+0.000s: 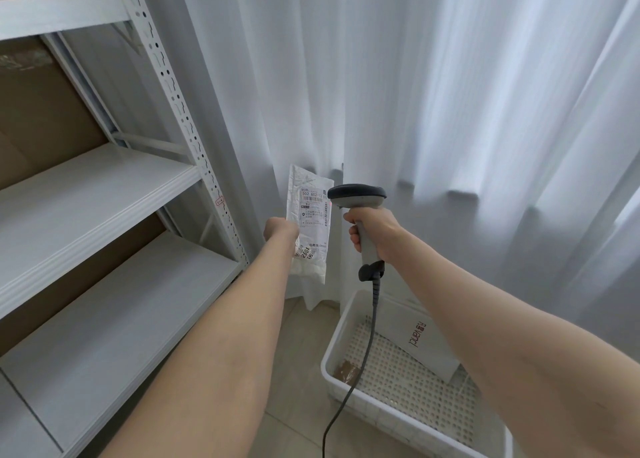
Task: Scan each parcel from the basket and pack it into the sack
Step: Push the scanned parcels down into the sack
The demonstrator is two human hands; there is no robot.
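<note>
My left hand (pixel 280 232) grips a white plastic mailer parcel (pixel 311 215) upright, its printed shipping label facing me and the scanner. My right hand (pixel 372 232) grips the grey handle of a barcode scanner (pixel 358 199). The scanner's dark head sits just right of the label, almost touching the parcel's edge. The scanner's cable (pixel 360 353) hangs down past the white perforated basket (pixel 337 333) on the floor at lower right. In the basket lie a white box with red lettering (pixel 420 333) and a small brown parcel (pixel 346 371). No sack is in view.
A white metal shelving rack (pixel 104 194) fills the left side, with brown cardboard boxes (pixel 41 111) on its upper levels. White curtains (pixel 450 94) hang behind the hands. Beige floor tiles (pixel 298 347) show between rack and basket.
</note>
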